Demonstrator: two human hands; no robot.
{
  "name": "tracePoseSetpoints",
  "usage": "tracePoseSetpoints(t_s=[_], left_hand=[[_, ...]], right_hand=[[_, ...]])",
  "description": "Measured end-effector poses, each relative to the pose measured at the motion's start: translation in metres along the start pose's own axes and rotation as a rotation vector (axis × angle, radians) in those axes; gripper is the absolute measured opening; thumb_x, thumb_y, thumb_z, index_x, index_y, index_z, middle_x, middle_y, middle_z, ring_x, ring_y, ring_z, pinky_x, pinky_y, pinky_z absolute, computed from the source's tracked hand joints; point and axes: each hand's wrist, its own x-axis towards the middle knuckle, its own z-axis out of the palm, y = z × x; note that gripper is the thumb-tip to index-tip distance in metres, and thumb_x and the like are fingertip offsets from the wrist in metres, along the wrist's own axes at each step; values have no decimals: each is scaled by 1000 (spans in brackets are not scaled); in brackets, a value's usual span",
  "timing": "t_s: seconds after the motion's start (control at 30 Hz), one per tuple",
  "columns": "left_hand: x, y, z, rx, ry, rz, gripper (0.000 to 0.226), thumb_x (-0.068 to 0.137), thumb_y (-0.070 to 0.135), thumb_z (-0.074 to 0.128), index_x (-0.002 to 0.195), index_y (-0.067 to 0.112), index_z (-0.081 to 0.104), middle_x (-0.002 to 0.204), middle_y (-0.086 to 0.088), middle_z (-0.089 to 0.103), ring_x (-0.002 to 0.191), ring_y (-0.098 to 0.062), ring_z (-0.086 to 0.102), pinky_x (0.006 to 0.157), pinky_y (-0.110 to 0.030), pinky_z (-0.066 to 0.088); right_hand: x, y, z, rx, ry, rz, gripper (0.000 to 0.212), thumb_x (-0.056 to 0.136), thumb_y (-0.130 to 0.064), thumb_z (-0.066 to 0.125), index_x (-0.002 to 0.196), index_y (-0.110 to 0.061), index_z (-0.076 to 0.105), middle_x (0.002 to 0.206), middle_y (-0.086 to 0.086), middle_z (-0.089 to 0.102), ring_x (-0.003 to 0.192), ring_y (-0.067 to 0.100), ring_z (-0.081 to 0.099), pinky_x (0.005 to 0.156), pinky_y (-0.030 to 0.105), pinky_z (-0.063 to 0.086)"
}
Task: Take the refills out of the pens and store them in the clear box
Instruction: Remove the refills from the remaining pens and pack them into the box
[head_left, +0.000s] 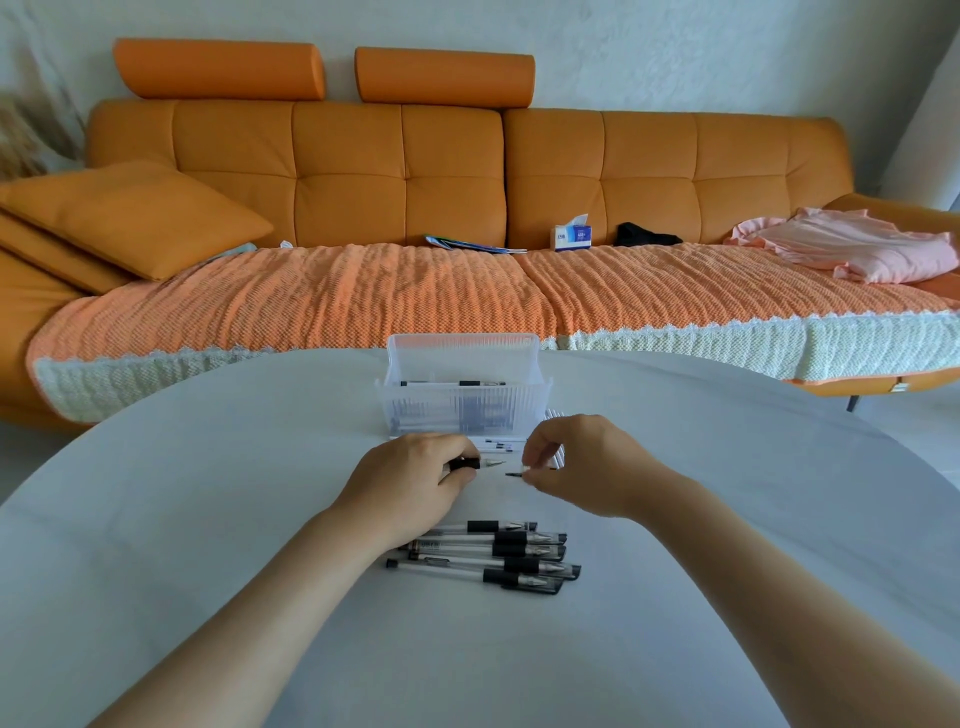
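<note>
My left hand (415, 480) grips a pen (480, 462) by its black grip, tip pointing right. My right hand (576, 462) pinches a thin dark-tipped piece (517, 473), seemingly a refill or pen tip, just right of that pen's point; the two do not touch. The clear box (465, 402) stands upright just beyond my hands, with a pen or refill lying across its top and more items dimly visible inside. Several clear pens with black grips (498, 556) lie in a pile on the white table below my left wrist.
More small pen parts (498, 444) lie between the box and my hands. The white round table (208, 519) spreads wide on both sides. Behind it stands an orange sofa (395, 182) with a tissue box (571, 238) and pink cloth (852, 249).
</note>
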Motion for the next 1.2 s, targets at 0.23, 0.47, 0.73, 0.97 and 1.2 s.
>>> tracePoseSetpoints(t_s=[0.23, 0.47, 0.73, 0.97, 1.2], left_hand=[[1, 4, 0, -10, -2, 30, 13, 95, 37, 55, 104, 36, 64, 89, 22, 55, 78, -3, 47, 65, -23, 37], [0, 8, 1, -126, -68, 64, 14, 95, 35, 57, 104, 34, 67, 89, 19, 61, 77, 0, 54, 66, -20, 40], [3, 6, -5, -214, -69, 96, 13, 95, 21, 58, 93, 24, 71, 85, 11, 66, 81, -5, 60, 76, -29, 49], [-4, 4, -6, -249, 0, 238, 12, 87, 17, 70, 95, 26, 75, 85, 16, 67, 84, 0, 60, 75, -22, 49], [1, -2, -25, -60, 59, 156, 13, 89, 40, 65, 100, 33, 64, 92, 16, 67, 82, -3, 59, 69, -28, 48]], right_hand=[[-1, -2, 2, 89, 33, -34, 10, 85, -36, 71, 87, -38, 62, 91, -19, 65, 67, -15, 52, 65, 17, 40], [-3, -13, 11, 87, 32, -94, 11, 88, -41, 68, 98, -35, 65, 91, -19, 64, 70, -9, 54, 64, 13, 37], [-9, -21, 11, -208, 23, -184, 31, 102, -45, 44, 89, -24, 62, 73, -3, 61, 68, 15, 54, 66, 35, 49], [-20, -26, 15, 182, -90, -41, 29, 101, -30, 51, 79, -16, 65, 49, -21, 48, 48, 3, 43, 50, 16, 32], [-16, -39, 12, 213, 18, -17, 28, 99, -35, 52, 74, -26, 61, 53, -10, 42, 48, 8, 36, 53, 29, 34]])
